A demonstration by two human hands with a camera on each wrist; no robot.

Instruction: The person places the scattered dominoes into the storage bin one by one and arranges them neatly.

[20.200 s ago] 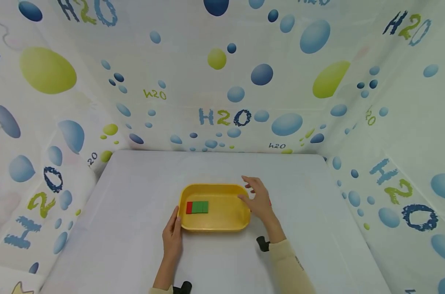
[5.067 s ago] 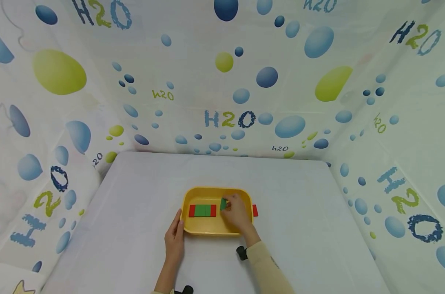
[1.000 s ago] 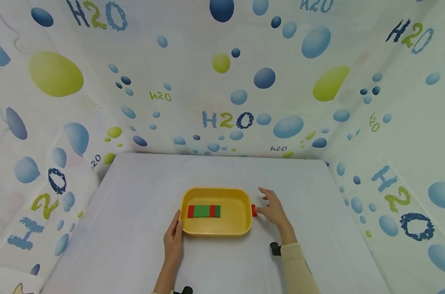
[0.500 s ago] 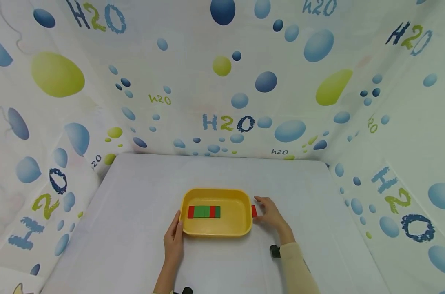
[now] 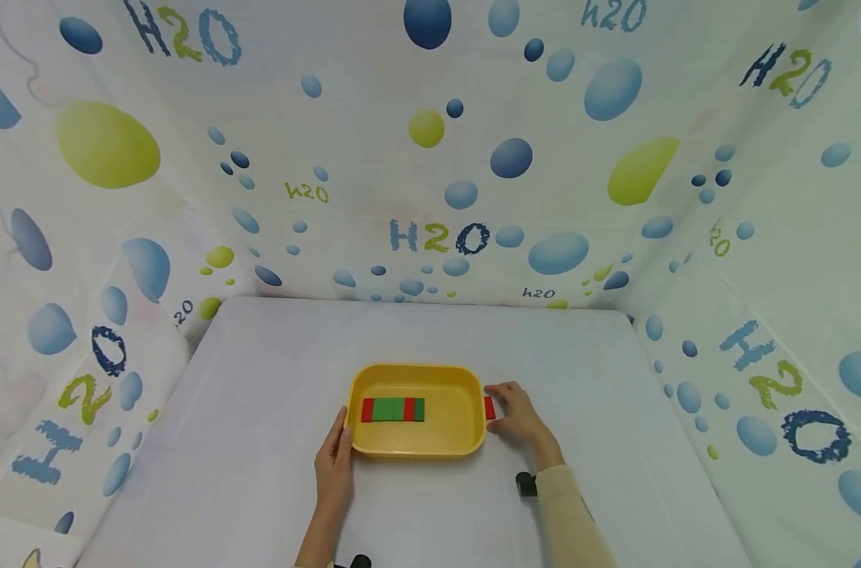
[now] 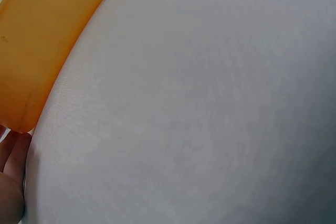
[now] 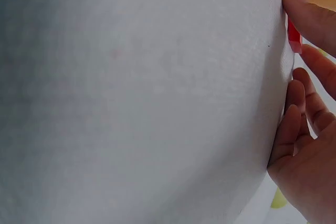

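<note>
A yellow tray (image 5: 447, 418) lies on the white table. Inside, a row of flat tiles runs along its left half: a red tile (image 5: 367, 410), green tiles (image 5: 387, 409), another red tile (image 5: 409, 409) and a narrow dark green tile (image 5: 419, 410). My left hand (image 5: 334, 465) rests its straight fingers against the tray's left end; the left wrist view shows fingertips at its corner. Just outside the right end, a red block (image 5: 490, 407) lies between the spread thumb and index finger of my right hand (image 5: 518, 414). The other right fingers curl loosely in the right wrist view.
The white table (image 5: 260, 371) extends around the tray. A printed curtain (image 5: 373, 118) with blue and green spots hangs behind and at both sides. A black wrist device (image 5: 525, 483) sits by the right sleeve (image 5: 575, 517).
The narrow dark green tile has joined the row since five seconds ago. My right hand has since moved out to the red block, its thumb and index finger coming around it. My left hand stays.
</note>
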